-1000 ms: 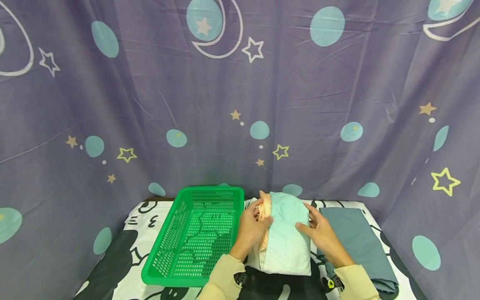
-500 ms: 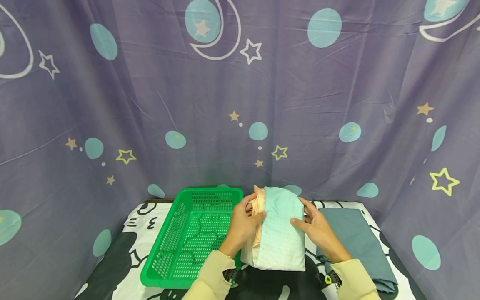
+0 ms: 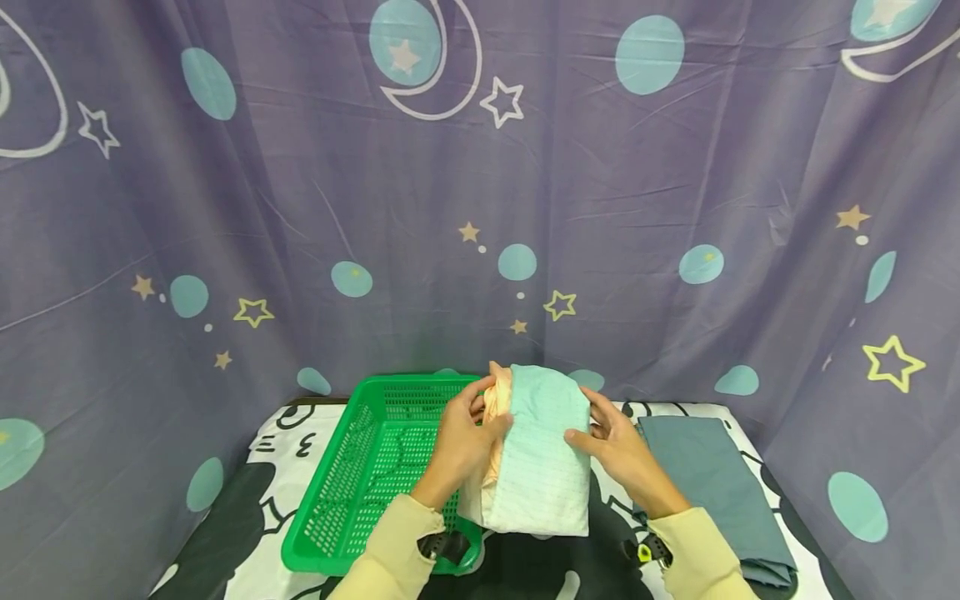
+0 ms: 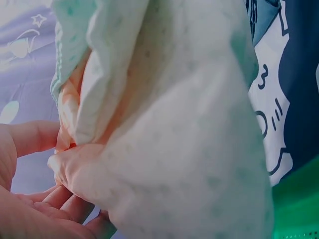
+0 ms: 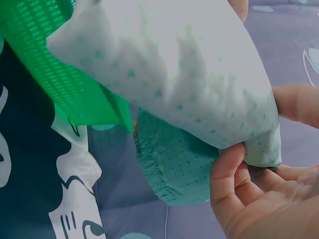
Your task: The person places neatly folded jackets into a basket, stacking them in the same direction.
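Note:
A folded mint-green cloth, patterned with small dots, is held up above the table just right of the basket. Peach fabric shows along its left side. My left hand grips that left side, thumb on the front and fingers behind. On the right edge, my right hand pinches the same cloth between thumb and fingers. From the left wrist, the cloth's pale side shows loose folds above the fingers. In the right wrist view a darker green flap hangs behind the pale layer.
A green plastic basket stands to the left, its slatted floor visible; the cloth's lower left corner overlaps its right edge. A folded blue-grey cloth lies at the right on the black-and-white printed table cover. A purple curtain hangs behind.
Both hands have carried the folded mint-green cloth leftward and slightly up, closer to the basket, keeping their grip. The basket and the blue-grey cloth stay where they were.

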{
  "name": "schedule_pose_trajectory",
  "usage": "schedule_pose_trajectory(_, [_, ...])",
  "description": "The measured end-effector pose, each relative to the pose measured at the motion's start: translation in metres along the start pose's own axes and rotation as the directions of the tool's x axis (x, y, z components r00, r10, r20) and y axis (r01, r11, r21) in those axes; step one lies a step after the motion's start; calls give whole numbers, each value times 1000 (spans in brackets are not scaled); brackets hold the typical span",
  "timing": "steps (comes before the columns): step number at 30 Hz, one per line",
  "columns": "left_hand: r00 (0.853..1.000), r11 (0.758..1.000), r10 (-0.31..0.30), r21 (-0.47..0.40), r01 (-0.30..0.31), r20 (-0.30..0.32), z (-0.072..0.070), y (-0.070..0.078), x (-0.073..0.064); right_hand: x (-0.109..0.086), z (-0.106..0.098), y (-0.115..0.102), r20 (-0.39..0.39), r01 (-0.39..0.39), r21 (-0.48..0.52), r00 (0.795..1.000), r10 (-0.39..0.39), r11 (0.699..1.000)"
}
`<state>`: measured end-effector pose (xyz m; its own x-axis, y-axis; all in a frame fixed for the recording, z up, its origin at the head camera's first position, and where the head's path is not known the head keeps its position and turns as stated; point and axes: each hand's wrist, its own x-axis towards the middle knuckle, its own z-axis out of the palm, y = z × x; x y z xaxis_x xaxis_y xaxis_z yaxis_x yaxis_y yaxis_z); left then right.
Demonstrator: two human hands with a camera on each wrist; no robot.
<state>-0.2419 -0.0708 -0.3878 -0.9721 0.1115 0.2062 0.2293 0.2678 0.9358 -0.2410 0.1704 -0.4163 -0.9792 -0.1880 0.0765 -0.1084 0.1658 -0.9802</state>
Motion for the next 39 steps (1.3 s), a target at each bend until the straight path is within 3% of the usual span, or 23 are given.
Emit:
schedule_pose_trajectory(17, [1000, 1000, -12, 10, 12, -22, -40, -2, -5, 12, 30, -9, 99, 38, 71, 994, -45, 997])
schedule_pose_trajectory(26, [999, 999, -39, -5, 38, -39, -62, -5, -11, 18, 49, -12, 140, 60, 50, 988, -67, 997])
schedule_pose_trajectory(39, [996, 997, -72, -5, 72, -58, -100, -13, -15, 38, 85, -9, 210, 83, 139, 971, -111, 987])
